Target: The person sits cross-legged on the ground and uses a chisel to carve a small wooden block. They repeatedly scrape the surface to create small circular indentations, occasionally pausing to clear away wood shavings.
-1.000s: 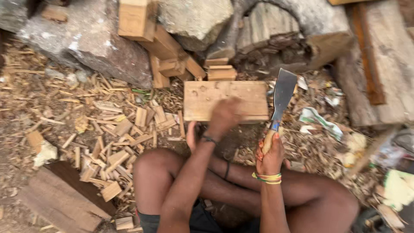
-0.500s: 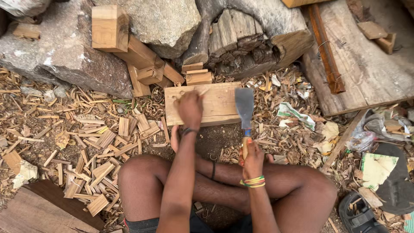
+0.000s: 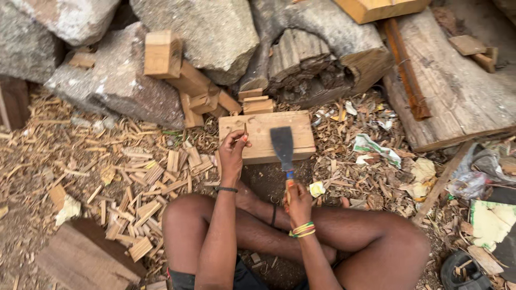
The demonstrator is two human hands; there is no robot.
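Lowered since the earlier frame, the blade [image 3: 282, 148] is held over the block [image 3: 266, 136]. It is clamped by its handle in the right hand [image 3: 299, 201], and the block's left edge is pinched by the left hand [image 3: 233, 152]. Chips [image 3: 141, 189] are heaped beside it, yet the block is left uncut.

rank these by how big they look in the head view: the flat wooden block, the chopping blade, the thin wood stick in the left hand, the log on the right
1. log
2. flat wooden block
3. chopping blade, held in the right hand
4. thin stick, pinched in the left hand

The log lies farther off, yet looks largest.

A crumpled green and white wrapper [image 3: 376, 149] lies on the wood chips, right of the wooden board [image 3: 266, 137]. A clear plastic bag [image 3: 475, 174] lies farther right of the board.
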